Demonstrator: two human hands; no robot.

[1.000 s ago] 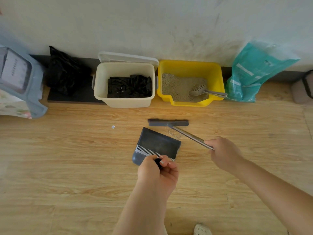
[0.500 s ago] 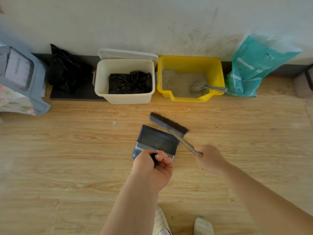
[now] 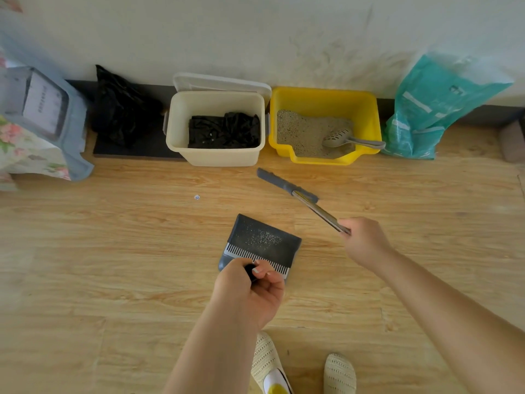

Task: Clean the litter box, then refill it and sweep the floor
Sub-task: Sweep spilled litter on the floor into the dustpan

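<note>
A dark grey dustpan point(image 3: 262, 240) lies on the wooden floor with pale litter grains scattered in it. My left hand point(image 3: 250, 288) grips its handle at the near end. My right hand point(image 3: 365, 243) grips the metal handle of a grey brush point(image 3: 287, 185), whose head is beyond the pan, near the bins. The yellow litter box point(image 3: 324, 95) stands against the wall with litter and a grey slotted scoop point(image 3: 339, 137) inside. A teal litter bag point(image 3: 431, 109) leans to its right.
A cream bin point(image 3: 216, 157) lined with a black bag stands left of the litter box, its lid open against the wall. A black bag point(image 3: 119, 109) and a floral package point(image 3: 34, 132) sit further left. My two slippered feet point(image 3: 338, 373) are at the bottom. A small white speck point(image 3: 197, 197) lies on the floor.
The brush swept toward the pan, then swung back out and to the right, away from it. Litter grains now show in the dustpan. My left hand kept hold of the pan.
</note>
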